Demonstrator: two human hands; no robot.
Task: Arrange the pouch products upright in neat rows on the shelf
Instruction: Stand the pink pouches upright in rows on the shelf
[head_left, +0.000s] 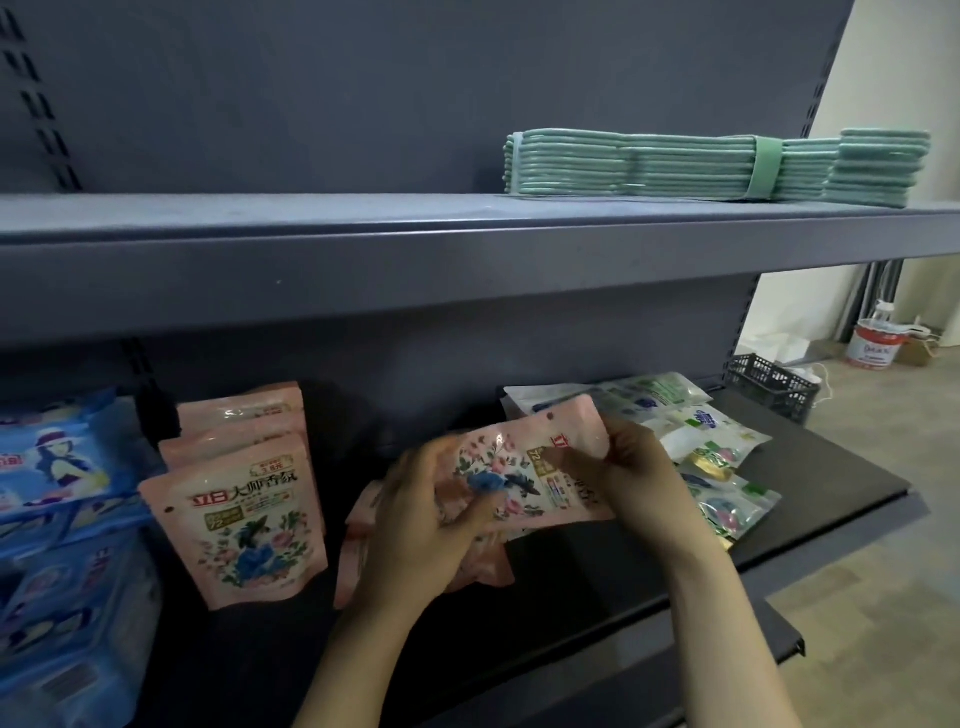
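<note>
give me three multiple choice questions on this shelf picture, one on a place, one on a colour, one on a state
1. Where does the banded stack of flat pads lie?
A. on the upper shelf
B. on the floor
C. in the black crate

2. What colour is the flowered pouch held in both hands?
A. yellow
B. pink
C. black

3. How is that held pouch oriented?
A. standing upright in a row
B. turned sideways in the air
C. lying flat under the blue packs

Answers:
1. A, the stack rests on the grey upper shelf at the right.
2. B, its printed face is pink with blue and pink flowers.
3. B, the left hand and right hand grip its ends and its print runs sideways.
</note>
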